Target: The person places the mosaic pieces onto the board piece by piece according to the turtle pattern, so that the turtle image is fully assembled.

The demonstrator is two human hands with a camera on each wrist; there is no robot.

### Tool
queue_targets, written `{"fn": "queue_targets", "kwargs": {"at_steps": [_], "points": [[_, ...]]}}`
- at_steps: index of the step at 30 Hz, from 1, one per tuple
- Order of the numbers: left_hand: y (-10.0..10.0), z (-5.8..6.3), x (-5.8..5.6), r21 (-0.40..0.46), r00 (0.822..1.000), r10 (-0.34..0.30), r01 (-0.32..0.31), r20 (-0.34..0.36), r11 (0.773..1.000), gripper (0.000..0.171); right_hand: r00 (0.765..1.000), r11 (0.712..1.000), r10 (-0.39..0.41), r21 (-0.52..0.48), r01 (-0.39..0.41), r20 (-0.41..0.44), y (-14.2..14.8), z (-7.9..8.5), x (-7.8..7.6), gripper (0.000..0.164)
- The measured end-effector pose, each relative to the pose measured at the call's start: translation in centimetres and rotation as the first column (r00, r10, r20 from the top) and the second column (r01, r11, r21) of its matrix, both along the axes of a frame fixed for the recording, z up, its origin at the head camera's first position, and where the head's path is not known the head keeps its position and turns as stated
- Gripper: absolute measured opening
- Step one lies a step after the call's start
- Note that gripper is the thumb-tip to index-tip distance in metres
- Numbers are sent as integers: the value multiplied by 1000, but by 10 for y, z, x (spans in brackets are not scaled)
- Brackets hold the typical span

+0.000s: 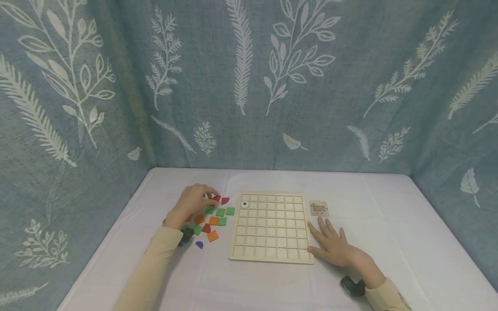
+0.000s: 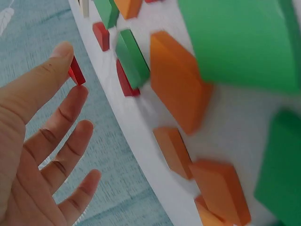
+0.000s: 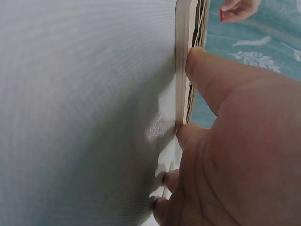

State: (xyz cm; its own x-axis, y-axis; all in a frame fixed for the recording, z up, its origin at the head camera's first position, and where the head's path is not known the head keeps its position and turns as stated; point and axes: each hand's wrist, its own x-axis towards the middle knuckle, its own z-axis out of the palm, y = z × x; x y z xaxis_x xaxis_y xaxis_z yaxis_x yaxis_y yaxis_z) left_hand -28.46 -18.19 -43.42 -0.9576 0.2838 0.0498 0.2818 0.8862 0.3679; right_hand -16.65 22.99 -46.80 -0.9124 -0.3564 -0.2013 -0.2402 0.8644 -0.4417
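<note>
My left hand (image 1: 193, 201) pinches a small red piece (image 2: 76, 71) between thumb and index finger, above the far side of the loose pieces. Its other fingers spread loosely. Below and beside it lie green squares (image 1: 220, 212), orange squares (image 1: 213, 220) and another red quarter-circle piece (image 1: 225, 201). The wooden grid board (image 1: 271, 230) lies flat in the middle of the table, with one white round token with a dark centre (image 1: 244, 204) in its upper left area. With fingers spread, my right hand (image 1: 336, 246) touches the board's right edge with thumb and index finger.
A small picture card (image 1: 319, 208) with a grid lies right of the board. Near the left wrist are a blue half-round piece (image 1: 199, 245) and a red piece (image 1: 206, 228). The white-covered table (image 1: 272, 285) meets a blue-green leaf-patterned curtain (image 1: 249, 142) behind.
</note>
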Motion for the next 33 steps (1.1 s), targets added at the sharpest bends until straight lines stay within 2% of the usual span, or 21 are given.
{"fn": "queue_targets", "kwargs": {"at_steps": [10,22,33], "points": [[17,-1,-3,-9,993,-100,100,-70,995,25,1000,1000,-7,7,7,-11,-2,4,1,74],[35,-2,-7,-48,980,-167,163,-104,985,24,1000,1000,0,-10,0,-6,-2,3,3,72],[46,-5,-11,-43,953,-261,258,-153,965,24,1000,1000,-3,3,3,-28,-3,0,3,72]]}}
